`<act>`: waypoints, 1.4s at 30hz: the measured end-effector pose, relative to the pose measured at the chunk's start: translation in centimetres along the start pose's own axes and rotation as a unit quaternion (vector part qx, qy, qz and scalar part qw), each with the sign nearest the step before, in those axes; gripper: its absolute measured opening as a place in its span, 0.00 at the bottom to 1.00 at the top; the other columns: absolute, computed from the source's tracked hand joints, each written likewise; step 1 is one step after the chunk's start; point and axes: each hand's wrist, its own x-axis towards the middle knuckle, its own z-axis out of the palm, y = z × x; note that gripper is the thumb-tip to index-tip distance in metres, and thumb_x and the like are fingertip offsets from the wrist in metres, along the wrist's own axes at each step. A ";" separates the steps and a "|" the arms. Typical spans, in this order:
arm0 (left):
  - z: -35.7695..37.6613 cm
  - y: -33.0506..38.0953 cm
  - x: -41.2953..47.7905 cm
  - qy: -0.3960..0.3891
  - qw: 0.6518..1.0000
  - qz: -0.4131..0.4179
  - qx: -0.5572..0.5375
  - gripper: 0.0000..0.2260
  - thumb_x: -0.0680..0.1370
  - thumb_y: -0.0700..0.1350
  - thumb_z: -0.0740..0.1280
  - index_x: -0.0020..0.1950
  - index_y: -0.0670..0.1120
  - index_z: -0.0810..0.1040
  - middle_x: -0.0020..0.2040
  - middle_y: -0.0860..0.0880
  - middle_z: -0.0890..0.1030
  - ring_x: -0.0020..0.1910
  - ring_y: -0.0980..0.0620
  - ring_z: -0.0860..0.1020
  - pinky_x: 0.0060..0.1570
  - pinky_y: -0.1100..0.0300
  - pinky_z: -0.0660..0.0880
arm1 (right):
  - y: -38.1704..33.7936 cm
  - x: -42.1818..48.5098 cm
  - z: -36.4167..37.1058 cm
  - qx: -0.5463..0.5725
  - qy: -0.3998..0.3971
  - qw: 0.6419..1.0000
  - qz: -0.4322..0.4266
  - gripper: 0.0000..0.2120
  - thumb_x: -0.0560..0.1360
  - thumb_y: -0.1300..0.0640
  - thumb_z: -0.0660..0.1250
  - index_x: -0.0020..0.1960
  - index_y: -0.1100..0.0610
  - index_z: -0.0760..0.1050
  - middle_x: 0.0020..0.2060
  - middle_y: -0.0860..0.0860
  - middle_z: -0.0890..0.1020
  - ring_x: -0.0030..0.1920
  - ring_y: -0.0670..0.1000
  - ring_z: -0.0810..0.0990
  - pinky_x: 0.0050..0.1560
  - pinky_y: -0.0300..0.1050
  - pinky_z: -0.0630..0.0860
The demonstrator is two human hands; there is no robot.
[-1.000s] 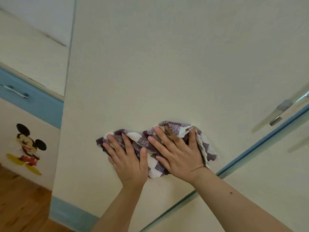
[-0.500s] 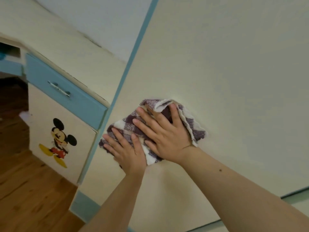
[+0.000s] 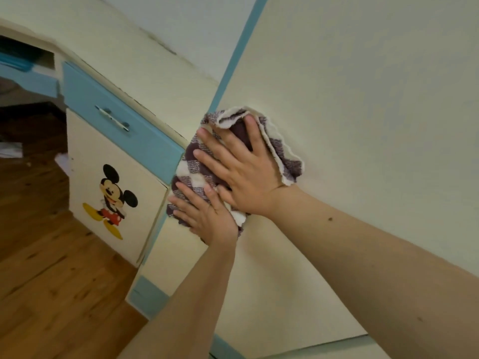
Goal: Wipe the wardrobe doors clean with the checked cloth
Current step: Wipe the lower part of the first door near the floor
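Purple-brown and cream checks cover the checked cloth (image 3: 190, 161), a soft woven piece with a nubbly, towel-like face. It is crumpled rather than spread out. Its upper rim is folded back to show a plain cream underside, and its right border runs in a wavy, frilled line down to a loose corner. The cloth lies pressed flat against the cream wardrobe door (image 3: 363, 125), at the door's left margin. Its left part reaches over the blue edge strip (image 3: 238, 47) that runs up that side.

The right hand (image 3: 241, 169) lies palm-down over the upper half of the cloth. Its fingers are straight and fanned a little apart, and the fingertips reach almost to the folded rim. The left hand (image 3: 207, 216) presses the lower half, just below and to the left of the right hand and touching it at the thumbs. Its fingers are straight too and lie closer together. Neither hand curls round the fabric; both hold it to the door by flat pressure. Both forearms are bare.

To the left of the door stands a low cream cabinet (image 3: 85, 156) with a blue drawer (image 3: 140, 143) that has a metal bar handle (image 3: 111, 117). A cartoon mouse sticker (image 3: 111, 200) sits on the cabinet front below it. A blue plinth (image 3: 147, 296) runs along the wardrobe's foot, above a wooden floor (image 3: 51, 281).
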 end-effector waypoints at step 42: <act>9.5 -16.2 -28.1 -0.253 0.959 -0.126 -0.021 0.44 0.58 0.79 0.30 0.64 0.54 0.26 0.67 0.52 0.24 0.72 0.44 0.30 0.71 0.49 0.34 | -0.3 -33.8 -2.8 -0.131 -0.195 0.960 -0.151 0.25 0.76 0.47 0.52 0.72 0.52 0.60 0.72 0.47 0.61 0.68 0.53 0.62 0.71 0.63 0.38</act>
